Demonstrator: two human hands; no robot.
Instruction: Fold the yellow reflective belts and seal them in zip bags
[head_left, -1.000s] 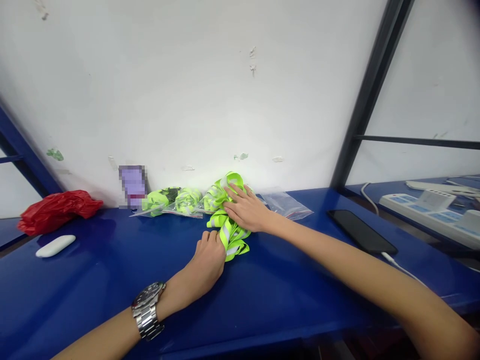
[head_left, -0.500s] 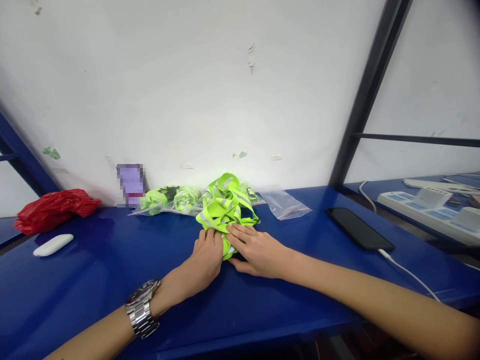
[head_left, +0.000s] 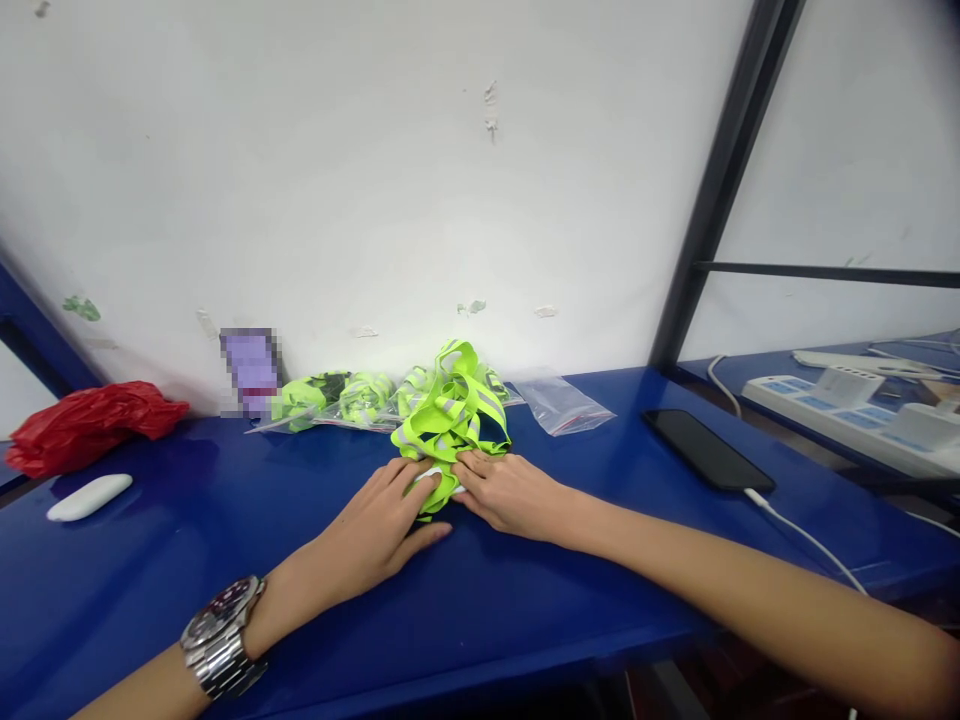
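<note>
A tangled neon yellow-green reflective strap (head_left: 450, 415) with silver stripes is heaped on the blue table, its near end between my two hands. My left hand (head_left: 379, 515) rests on that near end from the left, fingers stretched out and thumb apart; a metal watch (head_left: 223, 635) is on this wrist. From the right, my right hand (head_left: 514, 490) closes its bent fingers on the strap, the thumb low by the table. Clear bags of similar neon straps (head_left: 364, 400) lie behind, partly hidden by the heap. A flat clear zip bag (head_left: 562, 403) lies to their right.
A red plastic bag (head_left: 97, 425) and a white oval case (head_left: 90, 497) lie at left. One blurred purple phone-like object (head_left: 251, 370) leans on the wall. At right are a black phone (head_left: 705, 450) on a white cable, a power strip (head_left: 832, 410) and a dark metal post (head_left: 705, 190).
My left hand has loosened from a closed grip, its fingers now stretched out and thumb spread. My right hand's fingers have curled in more on the strap. The whole view has shifted slightly.
</note>
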